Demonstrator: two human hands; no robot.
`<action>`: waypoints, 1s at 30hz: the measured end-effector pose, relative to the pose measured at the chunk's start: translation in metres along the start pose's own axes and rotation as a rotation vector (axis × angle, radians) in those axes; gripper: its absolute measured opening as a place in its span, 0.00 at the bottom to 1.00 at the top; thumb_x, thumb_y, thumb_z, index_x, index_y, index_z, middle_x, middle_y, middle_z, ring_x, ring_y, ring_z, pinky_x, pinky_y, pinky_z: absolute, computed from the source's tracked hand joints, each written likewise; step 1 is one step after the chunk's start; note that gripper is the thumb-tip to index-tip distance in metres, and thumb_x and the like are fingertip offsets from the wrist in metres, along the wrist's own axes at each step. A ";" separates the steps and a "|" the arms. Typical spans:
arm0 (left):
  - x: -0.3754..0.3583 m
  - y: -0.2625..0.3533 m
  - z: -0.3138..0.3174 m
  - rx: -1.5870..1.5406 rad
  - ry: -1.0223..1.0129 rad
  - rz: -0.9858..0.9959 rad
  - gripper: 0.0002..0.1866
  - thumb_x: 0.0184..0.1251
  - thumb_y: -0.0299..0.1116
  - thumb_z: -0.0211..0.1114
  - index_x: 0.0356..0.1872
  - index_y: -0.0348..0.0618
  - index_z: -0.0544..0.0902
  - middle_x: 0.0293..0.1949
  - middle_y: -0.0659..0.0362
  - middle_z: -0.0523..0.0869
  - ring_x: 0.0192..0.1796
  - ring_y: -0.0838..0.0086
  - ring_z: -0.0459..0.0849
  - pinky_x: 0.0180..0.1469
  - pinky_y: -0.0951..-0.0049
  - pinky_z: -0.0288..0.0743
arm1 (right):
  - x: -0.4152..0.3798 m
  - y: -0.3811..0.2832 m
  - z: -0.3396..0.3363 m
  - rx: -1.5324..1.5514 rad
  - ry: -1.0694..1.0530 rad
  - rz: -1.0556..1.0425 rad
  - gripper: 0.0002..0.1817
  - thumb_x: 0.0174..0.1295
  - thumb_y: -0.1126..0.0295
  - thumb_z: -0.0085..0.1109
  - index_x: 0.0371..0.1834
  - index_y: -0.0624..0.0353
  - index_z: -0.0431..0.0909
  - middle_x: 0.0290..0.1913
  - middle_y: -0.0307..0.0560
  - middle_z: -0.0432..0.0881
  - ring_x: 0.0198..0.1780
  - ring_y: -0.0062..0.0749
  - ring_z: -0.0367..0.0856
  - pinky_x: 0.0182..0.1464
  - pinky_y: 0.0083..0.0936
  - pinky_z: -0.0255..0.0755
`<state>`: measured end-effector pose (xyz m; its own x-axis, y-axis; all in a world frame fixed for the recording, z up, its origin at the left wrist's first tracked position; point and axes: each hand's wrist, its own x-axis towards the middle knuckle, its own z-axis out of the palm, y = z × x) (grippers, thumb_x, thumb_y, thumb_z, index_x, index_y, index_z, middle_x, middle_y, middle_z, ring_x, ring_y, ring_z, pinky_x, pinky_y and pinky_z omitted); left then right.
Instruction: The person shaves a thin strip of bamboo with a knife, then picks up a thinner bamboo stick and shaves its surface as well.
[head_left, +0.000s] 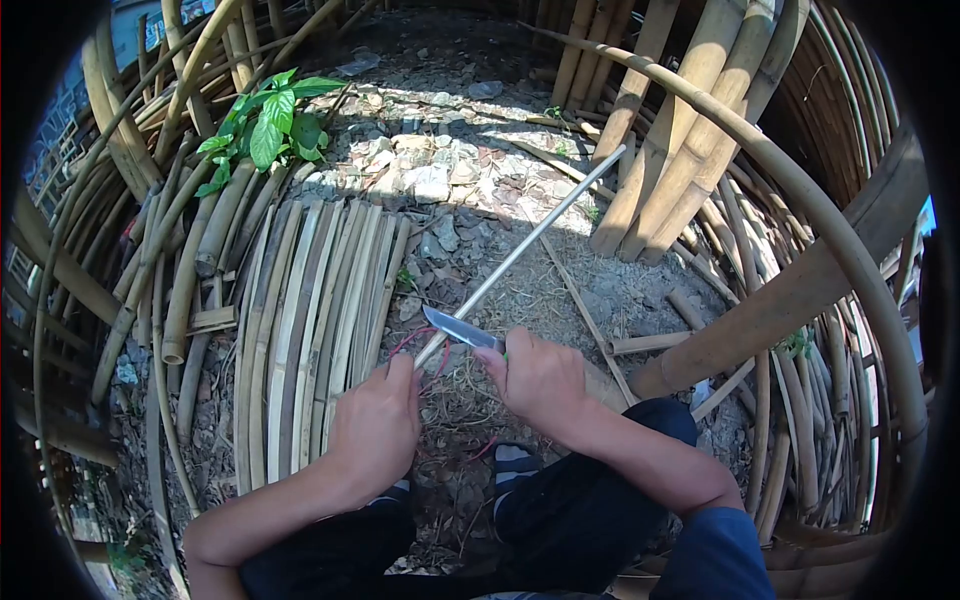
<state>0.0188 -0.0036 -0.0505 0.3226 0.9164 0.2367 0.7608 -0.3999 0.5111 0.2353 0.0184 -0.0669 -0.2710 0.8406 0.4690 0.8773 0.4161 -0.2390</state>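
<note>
My left hand point(377, 424) is closed around the near end of a long, thin bamboo strip point(530, 238), which slants up and away to the right. In my right hand point(543, 378) is a knife point(460, 328), its handle mostly hidden by the fingers. The knife's blade points left and crosses the strip just beyond my left hand, seemingly against it. A thin red string point(443, 357) shows around the strip's near part, close to the blade. Beside my left hand lies a row of split bamboo slats point(318, 330).
Bamboo poles point(690, 130) stand at the back right, and a thick pole point(790, 300) slants across the right side. A curved pole point(770, 150) arches above it. A green leafy plant point(268, 125) grows at upper left. Stones point(430, 180) and dry litter cover the ground.
</note>
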 end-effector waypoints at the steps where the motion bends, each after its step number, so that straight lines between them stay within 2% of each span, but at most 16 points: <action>1: 0.001 0.000 -0.002 0.002 -0.004 0.003 0.07 0.76 0.29 0.55 0.38 0.36 0.71 0.27 0.40 0.80 0.26 0.42 0.82 0.29 0.46 0.75 | 0.003 0.003 0.000 -0.043 0.049 -0.057 0.23 0.71 0.52 0.58 0.26 0.60 0.70 0.16 0.51 0.76 0.16 0.46 0.79 0.18 0.38 0.70; 2: 0.002 0.001 -0.003 -0.005 0.014 0.014 0.07 0.75 0.29 0.55 0.38 0.36 0.71 0.27 0.40 0.80 0.27 0.42 0.82 0.29 0.46 0.75 | 0.005 0.007 0.000 -0.087 0.096 -0.113 0.24 0.70 0.50 0.58 0.25 0.59 0.70 0.16 0.49 0.76 0.15 0.42 0.80 0.16 0.35 0.72; 8: 0.002 0.004 -0.008 -0.023 0.053 0.055 0.06 0.75 0.28 0.57 0.39 0.36 0.71 0.26 0.41 0.80 0.26 0.43 0.81 0.28 0.46 0.74 | 0.012 0.024 0.003 -0.178 0.241 -0.241 0.26 0.71 0.46 0.55 0.23 0.56 0.69 0.14 0.43 0.72 0.14 0.36 0.77 0.16 0.31 0.70; 13: 0.002 0.008 -0.013 -0.008 0.081 0.065 0.06 0.74 0.28 0.57 0.39 0.37 0.72 0.25 0.42 0.79 0.26 0.42 0.81 0.28 0.46 0.74 | 0.018 0.026 -0.003 -0.201 0.279 -0.270 0.27 0.71 0.45 0.54 0.23 0.55 0.68 0.14 0.42 0.72 0.13 0.34 0.75 0.16 0.30 0.69; 15: 0.002 0.010 -0.015 -0.045 0.069 0.022 0.06 0.76 0.27 0.55 0.38 0.35 0.71 0.25 0.39 0.77 0.30 0.39 0.79 0.31 0.46 0.69 | 0.020 0.028 -0.004 -0.208 0.286 -0.271 0.27 0.71 0.45 0.54 0.22 0.55 0.68 0.14 0.42 0.72 0.13 0.34 0.75 0.16 0.30 0.69; 17: 0.002 0.011 -0.016 -0.056 0.076 0.023 0.06 0.76 0.27 0.55 0.38 0.35 0.71 0.25 0.38 0.78 0.30 0.39 0.79 0.31 0.46 0.70 | 0.022 0.032 -0.006 -0.268 0.312 -0.289 0.26 0.71 0.46 0.55 0.23 0.56 0.69 0.14 0.42 0.72 0.13 0.35 0.75 0.16 0.31 0.68; 21: -0.003 0.007 -0.016 -0.070 0.056 -0.026 0.07 0.76 0.27 0.54 0.37 0.35 0.72 0.24 0.38 0.78 0.30 0.38 0.80 0.31 0.45 0.70 | 0.029 0.051 -0.012 -0.296 0.302 -0.127 0.24 0.72 0.49 0.55 0.25 0.57 0.70 0.14 0.45 0.73 0.14 0.39 0.77 0.16 0.33 0.69; 23: -0.007 0.002 -0.011 -0.064 0.030 -0.038 0.07 0.76 0.27 0.54 0.37 0.35 0.71 0.23 0.38 0.77 0.30 0.38 0.80 0.32 0.45 0.70 | 0.035 0.072 -0.022 -0.358 0.218 0.102 0.23 0.72 0.50 0.56 0.26 0.59 0.72 0.13 0.48 0.75 0.15 0.43 0.79 0.16 0.37 0.69; 27: -0.008 0.000 -0.004 -0.047 -0.008 -0.054 0.08 0.76 0.27 0.54 0.36 0.34 0.71 0.23 0.37 0.77 0.29 0.38 0.80 0.32 0.44 0.70 | 0.016 0.027 -0.012 -0.195 0.164 0.123 0.24 0.71 0.50 0.57 0.26 0.59 0.72 0.13 0.49 0.76 0.15 0.46 0.80 0.16 0.39 0.69; 29: -0.008 0.000 -0.001 -0.044 -0.005 -0.054 0.08 0.76 0.27 0.54 0.36 0.33 0.71 0.22 0.37 0.77 0.29 0.38 0.80 0.32 0.44 0.70 | 0.001 0.008 -0.003 -0.073 0.057 -0.073 0.25 0.70 0.49 0.58 0.25 0.59 0.72 0.12 0.48 0.75 0.14 0.44 0.80 0.15 0.38 0.69; 30: -0.008 0.000 -0.001 -0.037 -0.002 -0.053 0.08 0.77 0.27 0.54 0.35 0.33 0.71 0.22 0.37 0.77 0.29 0.38 0.79 0.32 0.44 0.70 | 0.002 0.008 -0.003 -0.073 0.059 -0.073 0.25 0.70 0.49 0.58 0.25 0.59 0.72 0.12 0.48 0.75 0.14 0.44 0.80 0.15 0.38 0.69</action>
<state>0.0156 -0.0105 -0.0515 0.2838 0.9363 0.2067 0.7553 -0.3511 0.5534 0.2427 0.0223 -0.0651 -0.3130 0.7862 0.5329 0.8832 0.4472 -0.1411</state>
